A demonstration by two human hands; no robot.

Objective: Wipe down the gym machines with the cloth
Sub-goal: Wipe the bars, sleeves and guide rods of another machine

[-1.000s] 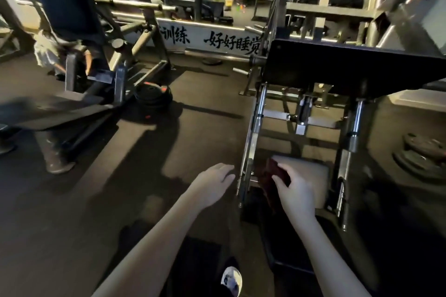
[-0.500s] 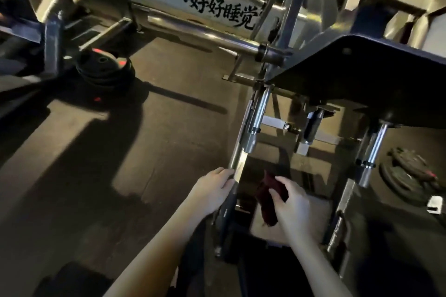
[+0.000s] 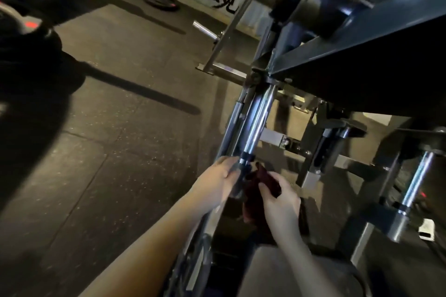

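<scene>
dark rubber gym floor (image 3: 115, 142) under machine rail (image 3: 257, 118); right hand (image 3: 280, 198) holds cloth (image 3: 252, 182).
</scene>
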